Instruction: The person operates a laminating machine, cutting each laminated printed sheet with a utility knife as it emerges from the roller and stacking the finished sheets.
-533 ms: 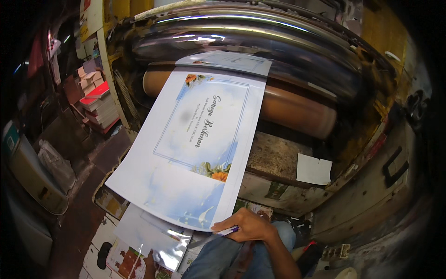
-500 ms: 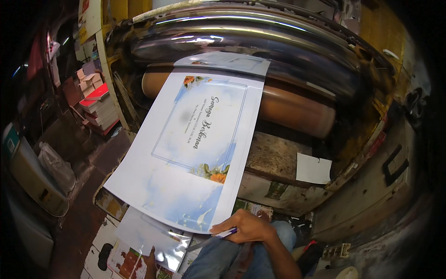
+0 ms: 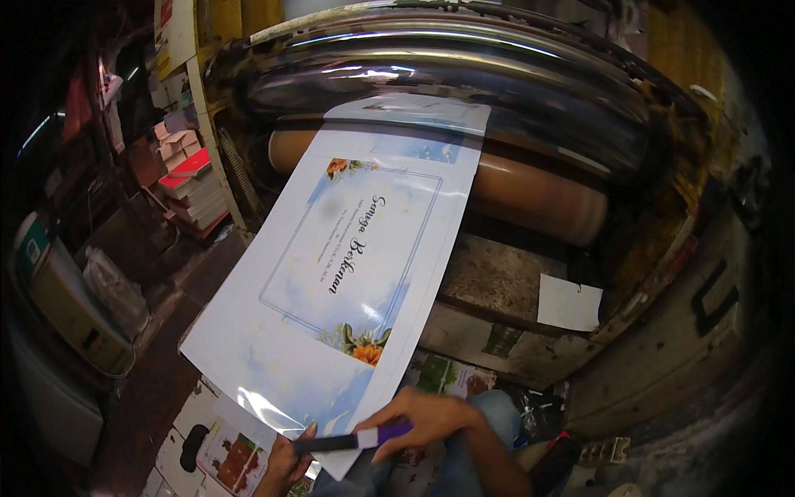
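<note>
A long glossy printed sheet (image 3: 323, 273), white and pale blue with orange flowers, runs down from the machine's rollers toward my lap. At its near edge my left hand (image 3: 288, 460) grips the sheet between thumb and fingers. My right hand (image 3: 426, 422) is closed round the purple handle of a flat, dark-bladed knife (image 3: 339, 442), which lies across the sheet's near end and points at my left hand. The blade is slightly blurred. Under the near left edge, part of another pale sheet (image 3: 240, 418) shows.
Large shiny metal rollers (image 3: 464, 95) and a brown roller (image 3: 538, 195) span the machine ahead. A white paper piece (image 3: 570, 303) lies on its ledge. Red-topped stacks (image 3: 192, 178) stand at the left, near a plastic bag (image 3: 116, 282). A metal panel (image 3: 662, 323) borders the right.
The sheet has come farther down from the rollers. My left hand has risen to grip its near edge. My right hand has shifted down and left, with the knife now across the sheet.
</note>
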`<state>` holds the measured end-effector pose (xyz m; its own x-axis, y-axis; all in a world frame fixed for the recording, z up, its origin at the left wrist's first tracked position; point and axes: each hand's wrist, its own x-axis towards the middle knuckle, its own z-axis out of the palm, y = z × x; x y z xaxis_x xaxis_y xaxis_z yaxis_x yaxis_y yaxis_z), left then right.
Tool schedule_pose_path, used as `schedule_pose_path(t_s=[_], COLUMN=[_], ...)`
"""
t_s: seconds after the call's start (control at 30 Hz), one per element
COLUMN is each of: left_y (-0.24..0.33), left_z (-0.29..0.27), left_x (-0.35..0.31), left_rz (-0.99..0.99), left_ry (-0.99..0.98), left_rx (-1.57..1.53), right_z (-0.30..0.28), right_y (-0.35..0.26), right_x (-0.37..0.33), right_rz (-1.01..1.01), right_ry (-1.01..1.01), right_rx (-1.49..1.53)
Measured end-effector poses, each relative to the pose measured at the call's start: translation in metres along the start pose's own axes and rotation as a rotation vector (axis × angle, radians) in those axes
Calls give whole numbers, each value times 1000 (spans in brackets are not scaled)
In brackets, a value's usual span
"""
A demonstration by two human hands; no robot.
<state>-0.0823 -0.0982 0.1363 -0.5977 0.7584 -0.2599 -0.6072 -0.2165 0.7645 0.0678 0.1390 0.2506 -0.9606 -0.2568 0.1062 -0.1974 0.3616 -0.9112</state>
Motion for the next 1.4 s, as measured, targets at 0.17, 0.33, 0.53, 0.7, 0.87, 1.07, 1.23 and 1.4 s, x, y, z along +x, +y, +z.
schedule_pose_path(t_s=[0.17,0.33,0.53,0.7,0.87,1.07,1.23,1.4], left_y=[-5,-20,-25,24,9,28,32,-7], left_z=[-17,-58,-75,-19,-37,-39,-87,-176], left_x=[-9,-14,-14,-40,-56,-59,-40,-24], left_rz=[-107,-166,-248,-353,-277,-437,-407,-359], left_ry=[48,106,71,131,326,262,302,414], left_rx=[-125,-60,-49,292,160,260,256,212], right_z=[-73,-196,-292,-277,-294,-352,-359,-324], right_y=[-21,18,52,74,35,33,53,80], right_x=[-32,-24,-18,-20,-5,-5,3,21], right_rz=[147,73,182,209,71,-49,25,28], right_ry=[868,1423,1401,1284,1340,847,889,1150], right_rx=[330,115,-49,-307,-1214,-1247,-803,-391])
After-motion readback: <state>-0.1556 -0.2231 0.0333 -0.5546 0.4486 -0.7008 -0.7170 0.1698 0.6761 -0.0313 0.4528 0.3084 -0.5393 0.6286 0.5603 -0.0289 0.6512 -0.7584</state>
